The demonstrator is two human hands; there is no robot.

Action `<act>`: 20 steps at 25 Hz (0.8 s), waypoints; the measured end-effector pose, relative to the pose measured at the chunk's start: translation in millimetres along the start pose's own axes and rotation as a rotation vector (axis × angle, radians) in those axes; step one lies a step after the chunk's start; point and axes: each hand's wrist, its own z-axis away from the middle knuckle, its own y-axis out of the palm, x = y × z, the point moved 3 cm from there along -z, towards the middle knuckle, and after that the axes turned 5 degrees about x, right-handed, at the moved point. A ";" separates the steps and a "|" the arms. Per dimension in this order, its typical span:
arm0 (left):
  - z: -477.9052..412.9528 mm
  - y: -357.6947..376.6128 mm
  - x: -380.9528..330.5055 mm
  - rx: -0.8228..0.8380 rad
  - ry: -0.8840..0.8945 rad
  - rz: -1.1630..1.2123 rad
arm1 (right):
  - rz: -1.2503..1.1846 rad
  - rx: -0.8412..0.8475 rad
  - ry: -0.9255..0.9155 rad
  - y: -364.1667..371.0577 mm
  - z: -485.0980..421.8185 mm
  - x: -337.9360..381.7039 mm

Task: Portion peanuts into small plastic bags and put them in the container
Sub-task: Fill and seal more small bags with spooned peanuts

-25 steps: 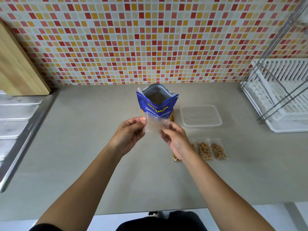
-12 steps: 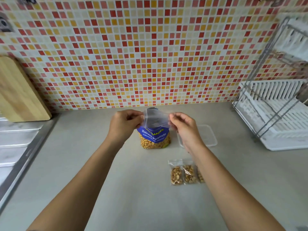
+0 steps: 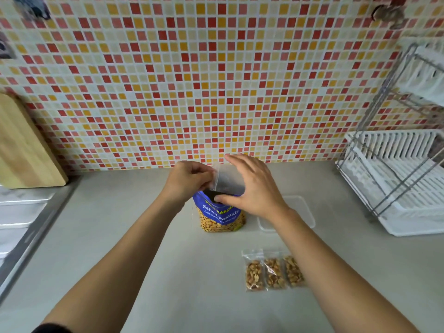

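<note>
One blue stand-up pouch of salted peanuts (image 3: pixel 219 216) stands upright on the grey countertop (image 3: pixel 144 248), its mouth open at the top. Directly above that mouth, two hands meet around one small clear plastic zip bag (image 3: pixel 224 180) — empty as far as can be seen. The left hand (image 3: pixel 189 180) pinches the bag's left edge between thumb and curled fingers. The right hand (image 3: pixel 252 186) is spread wide, its palm covering the bag's right side, thumb lying along the pouch's rim; whether its fingers actually grip the bag cannot be told.

To the right of the pouch, partly behind the right wrist, lies one shallow clear rectangular plastic container (image 3: pixel 302 212). Nearer the camera, three small filled peanut bags (image 3: pixel 272 272) lie side by side in a row, touching — the third partly covered by the right forearm.

One wooden cutting board (image 3: pixel 21 150) leans at far left; one white dish rack (image 3: pixel 403 183) sits at far right.
</note>
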 end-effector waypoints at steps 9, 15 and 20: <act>-7.2 4.0 2.2 0.003 0.023 -0.137 | 0.081 0.014 0.002 18.6 -8.6 -7.4; -12.8 -11.5 4.1 -0.126 0.095 -0.108 | -0.070 -0.090 0.064 14.6 -7.5 -17.9; -29.6 -23.3 47.4 -0.112 -0.024 -0.608 | -0.215 -0.068 0.127 13.1 -1.2 -23.7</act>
